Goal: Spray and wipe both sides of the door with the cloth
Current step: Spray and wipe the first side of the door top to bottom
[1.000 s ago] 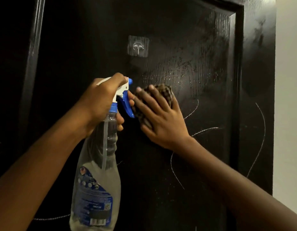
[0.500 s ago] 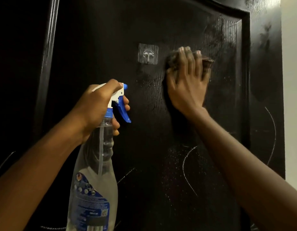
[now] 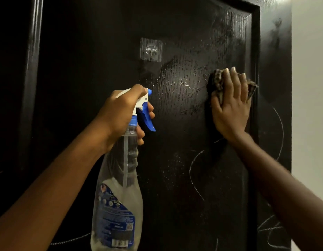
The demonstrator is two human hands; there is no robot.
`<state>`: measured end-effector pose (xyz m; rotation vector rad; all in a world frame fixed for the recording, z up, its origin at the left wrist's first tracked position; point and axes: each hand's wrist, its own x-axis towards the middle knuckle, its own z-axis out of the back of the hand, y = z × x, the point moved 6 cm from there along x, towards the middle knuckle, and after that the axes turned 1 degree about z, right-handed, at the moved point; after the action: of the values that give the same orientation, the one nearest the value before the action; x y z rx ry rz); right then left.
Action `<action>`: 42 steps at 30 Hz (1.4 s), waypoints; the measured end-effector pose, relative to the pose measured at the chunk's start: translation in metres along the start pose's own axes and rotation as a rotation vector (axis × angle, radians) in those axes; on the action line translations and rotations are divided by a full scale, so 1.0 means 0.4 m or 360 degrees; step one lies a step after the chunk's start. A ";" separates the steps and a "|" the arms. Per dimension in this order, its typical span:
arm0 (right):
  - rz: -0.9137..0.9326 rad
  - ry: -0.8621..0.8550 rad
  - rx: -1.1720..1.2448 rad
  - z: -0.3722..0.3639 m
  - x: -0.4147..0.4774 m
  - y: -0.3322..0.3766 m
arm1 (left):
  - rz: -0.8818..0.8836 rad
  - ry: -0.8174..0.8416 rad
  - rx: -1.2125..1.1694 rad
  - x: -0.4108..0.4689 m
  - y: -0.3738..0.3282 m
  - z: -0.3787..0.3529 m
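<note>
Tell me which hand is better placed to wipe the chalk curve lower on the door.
Right. The right hand presses the cloth flat on the door, just above the chalk curve; the left hand grips the spray bottle.

Left hand [image 3: 124, 113]: raised, forearm reaching up from the lower left, fingers curled round the neck of a spray bottle [image 3: 119, 196]. Right hand [image 3: 231, 105]: forearm rising from the lower right, fingers straight and close together, palm pressing a cloth [image 3: 217, 82] flat.
</note>
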<state>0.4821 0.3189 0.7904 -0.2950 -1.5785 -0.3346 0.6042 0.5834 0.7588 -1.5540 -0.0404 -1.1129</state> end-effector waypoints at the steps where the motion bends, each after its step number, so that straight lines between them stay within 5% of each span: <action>1: 0.0098 0.0041 0.0006 -0.008 -0.045 0.025 | -0.0002 0.0015 -0.0003 0.000 0.006 -0.012; 5: 0.1169 0.0373 -0.0177 -0.009 -0.239 0.047 | 0.0024 0.0069 -0.0007 -0.008 0.035 -0.060; 7: 0.1331 0.0452 -0.0229 0.011 -0.220 -0.009 | 0.0036 0.0074 -0.0006 -0.012 0.047 -0.079; 9: 0.0969 0.0380 -0.0137 0.024 -0.148 -0.067 | 0.0034 0.0067 -0.0006 -0.016 0.055 -0.094; 12: 0.0058 0.0093 0.0127 0.032 -0.055 -0.100 | 0.0031 0.0055 -0.0004 -0.022 0.069 -0.114; 14: -0.0188 0.0002 0.0071 0.015 -0.067 -0.050 | 0.0039 0.0049 -0.0021 -0.025 0.078 -0.125; 16: 0.0089 0.0056 0.0017 -0.004 -0.133 0.034 | 0.0046 0.0051 -0.0060 -0.025 0.086 -0.136; 20: 0.1231 0.0381 -0.0128 -0.019 -0.342 0.082 | 0.0049 0.0049 -0.0069 -0.033 0.097 -0.162; 22: 0.1415 0.0467 -0.0182 -0.009 -0.348 0.024 | 0.0064 0.0074 -0.0068 -0.042 0.107 -0.176; 29: 0.0125 0.0098 0.0109 0.027 -0.232 -0.081 | 0.0075 0.0018 -0.0040 -0.063 0.124 -0.195; 35: 0.0392 0.0424 0.0528 0.057 -0.396 -0.070 | 0.0104 0.0015 -0.0031 -0.091 0.143 -0.235; 39: -0.0487 0.0036 0.1240 0.126 -0.434 -0.193 | 0.0087 0.0031 -0.0066 -0.106 0.157 -0.282; 42: -0.0803 -0.0307 0.1367 0.195 -0.428 -0.259 | 0.0051 0.0061 -0.0113 -0.112 0.158 -0.339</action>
<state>0.3762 0.2571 0.6144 0.7620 -1.8262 0.0149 0.5327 0.4798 0.6662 -1.5906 0.0506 -1.1292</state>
